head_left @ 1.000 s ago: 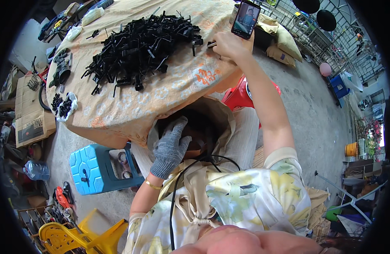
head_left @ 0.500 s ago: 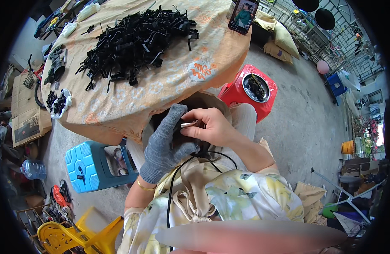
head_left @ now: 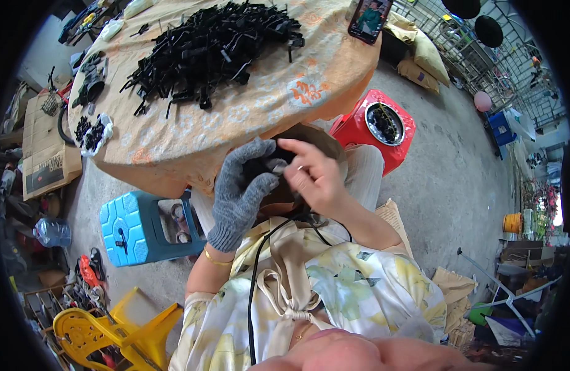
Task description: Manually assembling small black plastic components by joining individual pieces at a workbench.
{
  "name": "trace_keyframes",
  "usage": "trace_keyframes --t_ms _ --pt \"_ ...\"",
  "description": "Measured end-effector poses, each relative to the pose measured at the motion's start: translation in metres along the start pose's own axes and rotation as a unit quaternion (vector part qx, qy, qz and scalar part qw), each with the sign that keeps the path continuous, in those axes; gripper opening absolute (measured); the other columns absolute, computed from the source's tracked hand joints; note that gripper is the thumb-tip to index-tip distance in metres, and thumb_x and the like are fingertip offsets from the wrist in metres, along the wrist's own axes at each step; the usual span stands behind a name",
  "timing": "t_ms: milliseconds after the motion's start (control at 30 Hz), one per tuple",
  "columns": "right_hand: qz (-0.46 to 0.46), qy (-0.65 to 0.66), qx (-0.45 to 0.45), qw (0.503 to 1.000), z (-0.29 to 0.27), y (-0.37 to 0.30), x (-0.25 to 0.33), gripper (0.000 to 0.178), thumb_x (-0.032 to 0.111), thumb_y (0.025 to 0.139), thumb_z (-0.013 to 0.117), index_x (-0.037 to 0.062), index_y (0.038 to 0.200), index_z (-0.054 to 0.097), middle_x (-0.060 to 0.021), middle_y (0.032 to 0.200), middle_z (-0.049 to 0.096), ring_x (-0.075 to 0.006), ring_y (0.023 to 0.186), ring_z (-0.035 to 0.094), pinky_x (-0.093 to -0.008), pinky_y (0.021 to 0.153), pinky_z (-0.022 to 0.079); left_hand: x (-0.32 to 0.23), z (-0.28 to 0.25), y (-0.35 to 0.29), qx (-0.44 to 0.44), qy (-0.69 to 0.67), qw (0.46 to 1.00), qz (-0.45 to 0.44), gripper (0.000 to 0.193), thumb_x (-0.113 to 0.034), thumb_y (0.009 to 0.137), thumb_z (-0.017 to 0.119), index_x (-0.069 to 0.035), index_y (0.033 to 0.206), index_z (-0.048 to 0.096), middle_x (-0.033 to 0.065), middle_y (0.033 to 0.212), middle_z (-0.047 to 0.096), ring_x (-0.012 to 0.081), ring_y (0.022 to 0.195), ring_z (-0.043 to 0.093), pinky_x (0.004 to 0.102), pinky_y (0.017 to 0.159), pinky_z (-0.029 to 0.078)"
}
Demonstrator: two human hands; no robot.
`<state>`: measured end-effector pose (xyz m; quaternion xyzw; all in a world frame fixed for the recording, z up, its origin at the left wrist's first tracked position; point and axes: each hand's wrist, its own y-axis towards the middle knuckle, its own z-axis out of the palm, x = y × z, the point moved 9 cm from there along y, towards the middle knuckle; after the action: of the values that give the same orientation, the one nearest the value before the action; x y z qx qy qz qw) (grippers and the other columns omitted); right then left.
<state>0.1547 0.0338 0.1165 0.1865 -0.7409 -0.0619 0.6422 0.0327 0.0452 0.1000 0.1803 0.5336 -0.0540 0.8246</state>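
In front of my lap, my left hand (head_left: 234,201) wears a grey knitted glove. Its fingers and thumb curl round toward each other, with something dark between them that I cannot make out. Close beside its fingertips is my bare right hand (head_left: 319,182), index finger lifted and thumb bent inward. Motion and shadow hide what the right fingers hold, if anything. Beyond both hands, a heap of small black plastic parts (head_left: 214,52) with thin stems covers much of the table's patterned orange cloth (head_left: 248,127). A black cable (head_left: 255,290) runs down over my clothes.
A phone (head_left: 370,23) stands at the table's right edge. To the right, a red stool (head_left: 401,145) bears a metal-rimmed bowl (head_left: 385,123). At left are a small bag of black bits (head_left: 98,135), a blue stool (head_left: 130,238) and a yellow chair (head_left: 81,324).
The pale thin piece earlier pinched in my right fingers no longer shows plainly. My right hand has shifted slightly right, its index finger raised. The whole view has tilted a little.
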Motion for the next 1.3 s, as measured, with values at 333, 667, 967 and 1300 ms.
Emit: trace_keyframes --t_ms 333,667,967,1300 --pt "0.127 0.057 0.098 0.985 0.011 0.008 -0.02 0.013 0.007 0.088 0.053 -0.0032 0.092 0.061 0.0 0.07 0.056 -0.0049 0.058 0.049 -0.0187 0.051 0.039 0.004 -0.004 0.0 -0.006 0.121 0.992 -0.033 0.037 0.005 0.079 0.06 0.001 0.113 0.047 0.0143 0.114 0.055 0.0188 0.104 0.054 0.0292 0.089 0.045" --pt "0.153 0.078 0.057 0.983 0.015 0.002 -0.036 0.011 0.006 0.086 0.054 -0.0021 0.085 0.062 0.0002 0.06 0.054 -0.0042 0.053 0.047 -0.0207 0.047 0.039 -0.006 -0.002 -0.003 0.021 0.292 0.951 0.1 0.022 0.005 0.073 0.066 0.0 0.093 0.057 0.0098 0.099 0.061 0.0178 0.091 0.059 0.0273 0.08 0.048" --pt "0.172 0.037 0.077 0.981 0.009 -0.003 -0.045 0.013 0.011 0.085 0.059 -0.0016 0.088 0.061 0.002 0.065 0.054 -0.0044 0.056 0.047 -0.0193 0.051 0.038 0.023 -0.009 -0.006 -0.009 0.254 0.967 -0.032 0.041 0.0 0.071 0.068 -0.006 0.11 0.055 0.0099 0.092 0.062 0.0204 0.082 0.062 0.0287 0.072 0.05" --pt "-0.016 -0.147 0.028 0.989 0.003 0.012 -0.005 0.022 0.01 0.07 0.072 -0.0019 0.084 0.06 -0.0092 0.078 0.058 -0.0146 0.062 0.057 -0.0255 0.055 0.046 -0.004 0.014 -0.008 0.038 0.473 0.877 0.079 0.057 -0.001 0.071 0.067 -0.002 0.123 0.045 0.017 0.12 0.051 0.0295 0.109 0.052 0.0337 0.091 0.042"
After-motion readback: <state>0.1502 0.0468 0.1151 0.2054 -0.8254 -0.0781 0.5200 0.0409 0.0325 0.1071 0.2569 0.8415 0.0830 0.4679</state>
